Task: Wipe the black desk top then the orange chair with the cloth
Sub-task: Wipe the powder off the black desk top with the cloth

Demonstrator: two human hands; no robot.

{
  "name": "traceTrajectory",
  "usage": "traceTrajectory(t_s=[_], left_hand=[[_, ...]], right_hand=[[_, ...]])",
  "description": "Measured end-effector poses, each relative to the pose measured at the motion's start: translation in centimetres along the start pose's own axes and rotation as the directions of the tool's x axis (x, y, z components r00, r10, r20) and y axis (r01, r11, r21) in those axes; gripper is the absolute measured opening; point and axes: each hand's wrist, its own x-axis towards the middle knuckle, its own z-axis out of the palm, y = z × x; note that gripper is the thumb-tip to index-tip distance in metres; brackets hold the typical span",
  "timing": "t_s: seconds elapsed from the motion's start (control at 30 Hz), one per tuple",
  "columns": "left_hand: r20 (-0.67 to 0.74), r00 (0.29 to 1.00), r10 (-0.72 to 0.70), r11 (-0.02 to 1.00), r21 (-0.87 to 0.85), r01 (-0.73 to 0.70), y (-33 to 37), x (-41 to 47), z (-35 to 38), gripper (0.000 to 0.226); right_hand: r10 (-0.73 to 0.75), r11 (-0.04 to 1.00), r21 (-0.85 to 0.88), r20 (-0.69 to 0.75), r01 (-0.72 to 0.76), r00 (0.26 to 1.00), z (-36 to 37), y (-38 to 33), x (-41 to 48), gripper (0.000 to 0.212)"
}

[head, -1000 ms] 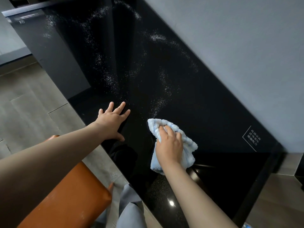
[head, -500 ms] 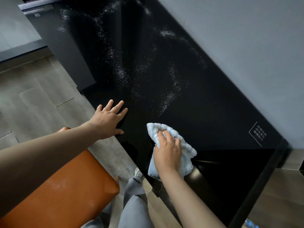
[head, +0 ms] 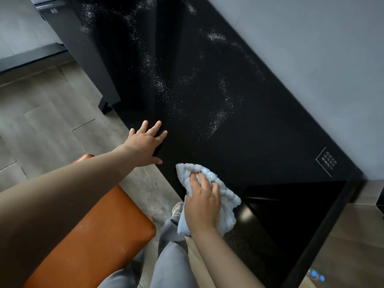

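The glossy black desk top (head: 259,125) runs diagonally across the view, streaked with white powder (head: 218,119) over its middle and far end. My right hand (head: 202,201) presses a crumpled light blue cloth (head: 226,196) onto the desk near its front edge, fingers curled over the cloth. My left hand (head: 146,144) lies flat with spread fingers on the desk's front edge, to the left of the cloth. The orange chair (head: 95,242) stands at lower left, below my left forearm, with faint white dust on its seat.
A grey wall (head: 311,48) borders the desk's far side. A white printed label (head: 327,162) marks the desk's right end. Grey wood-look floor (head: 47,113) lies left of the desk. My legs in grey trousers (head: 170,252) stand between chair and desk.
My right hand has drawn the cloth back toward the desk's front edge. The left hand stays planted on the edge. The view has shifted, showing more of the chair and floor.
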Motion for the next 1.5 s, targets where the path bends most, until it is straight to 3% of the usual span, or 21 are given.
traceTrajectory(t_s=[0.4, 0.77, 0.97, 1.1, 1.23, 1.5], left_hand=[[0.026, 1.0, 0.015, 1.0, -0.02, -0.015, -0.1, -0.1, -0.6, 0.095], [-0.039, 0.989, 0.141, 0.987, -0.073, -0.144, -2.5, -3.4, 1.0, 0.079], [-0.054, 0.994, 0.095, 0.991, -0.087, -0.099, -3.1, -7.1, 2.2, 0.076], [-0.056, 0.997, 0.05, 0.983, -0.172, -0.059, -3.7, -10.5, 2.6, 0.071], [-0.111, 0.994, 0.003, 0.984, -0.174, -0.022, -3.8, -14.0, 3.0, 0.065], [-0.11, 0.989, -0.098, 0.947, -0.317, 0.059, -2.0, -19.6, 4.3, 0.061]], right_hand=[[0.007, 1.0, 0.017, 0.016, -0.008, 1.0, 0.4, -2.2, -2.9, 0.056], [-0.019, 0.995, 0.099, 0.039, 0.015, 0.999, 0.2, -3.5, -4.8, 0.054], [-0.089, 0.983, 0.171, 0.163, 0.061, 0.982, -0.2, -4.5, -6.5, 0.049], [-0.044, 0.976, 0.216, 0.208, -0.002, 0.977, -0.8, -5.1, -7.2, 0.041], [-0.023, 0.978, 0.208, 0.213, -0.022, 0.977, -2.0, -5.3, -7.3, 0.038], [-0.142, 0.963, 0.252, 0.161, 0.098, 0.977, -5.4, -4.3, -8.0, 0.04]])
